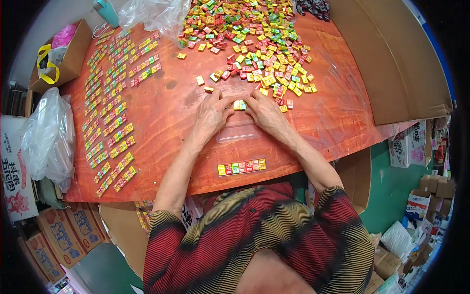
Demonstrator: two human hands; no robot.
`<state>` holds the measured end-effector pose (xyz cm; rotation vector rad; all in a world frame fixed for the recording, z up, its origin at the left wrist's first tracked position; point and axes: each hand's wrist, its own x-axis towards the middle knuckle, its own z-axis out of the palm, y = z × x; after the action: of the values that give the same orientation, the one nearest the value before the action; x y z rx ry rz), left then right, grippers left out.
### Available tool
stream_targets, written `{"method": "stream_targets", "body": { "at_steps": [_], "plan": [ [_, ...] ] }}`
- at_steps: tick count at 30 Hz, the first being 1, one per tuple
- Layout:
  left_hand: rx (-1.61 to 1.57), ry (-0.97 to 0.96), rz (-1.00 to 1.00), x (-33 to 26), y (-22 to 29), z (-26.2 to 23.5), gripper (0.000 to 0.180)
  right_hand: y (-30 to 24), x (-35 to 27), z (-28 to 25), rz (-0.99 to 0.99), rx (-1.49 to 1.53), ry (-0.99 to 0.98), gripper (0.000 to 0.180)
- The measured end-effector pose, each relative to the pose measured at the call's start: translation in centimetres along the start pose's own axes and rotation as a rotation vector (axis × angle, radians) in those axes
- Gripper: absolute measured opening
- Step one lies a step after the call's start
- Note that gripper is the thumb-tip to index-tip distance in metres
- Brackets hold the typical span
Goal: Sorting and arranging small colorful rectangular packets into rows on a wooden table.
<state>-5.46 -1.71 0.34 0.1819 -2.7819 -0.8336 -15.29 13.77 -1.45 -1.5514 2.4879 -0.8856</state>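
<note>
My left hand (211,113) and my right hand (265,112) rest on a red wooden table (171,127), fingertips meeting around a short row of small yellow and green boxes (239,105). A clear plastic sleeve (239,131) lies flat just below both hands. Nearer to me sits a finished strip of several coloured boxes (241,166) in yellow, red and green. A big loose heap of small coloured boxes (254,44) spreads across the far side of the table, just beyond my fingers.
Many packed strips (112,112) lie in rows along the table's left side. Clear plastic bags (152,13) sit at the far edge and another bag (48,137) hangs at the left. Cardboard sheets (391,59) lean at the right; cartons (61,235) stand on the floor.
</note>
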Motion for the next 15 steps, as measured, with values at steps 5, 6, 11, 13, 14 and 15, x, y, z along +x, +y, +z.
{"method": "stream_targets", "body": {
  "at_steps": [5,6,11,13,14,15],
  "plan": [
    [-0.021,-0.021,-0.06,-0.3,0.7,-0.3,0.032,-0.5,-0.2,-1.3,0.023,0.062,-0.055,0.025],
    [-0.024,-0.019,-0.064,-0.8,1.3,-0.5,0.033,-0.8,-0.6,-1.8,0.027,0.062,-0.055,0.025],
    [-0.103,-0.07,-0.16,-4.9,3.5,0.2,0.044,-3.3,-4.3,-3.8,0.039,0.097,-0.138,0.031],
    [-0.04,-0.019,-0.108,-6.0,3.6,0.6,0.044,-3.6,-5.2,-4.0,0.152,0.125,-0.195,0.034],
    [0.025,0.033,-0.055,-6.4,3.7,0.6,0.043,-3.5,-5.4,-3.9,0.153,0.127,-0.195,0.034],
    [0.026,0.031,-0.055,-6.7,3.6,0.8,0.043,-3.3,-5.7,-3.7,0.125,0.132,-0.156,0.032]
  ]
}}
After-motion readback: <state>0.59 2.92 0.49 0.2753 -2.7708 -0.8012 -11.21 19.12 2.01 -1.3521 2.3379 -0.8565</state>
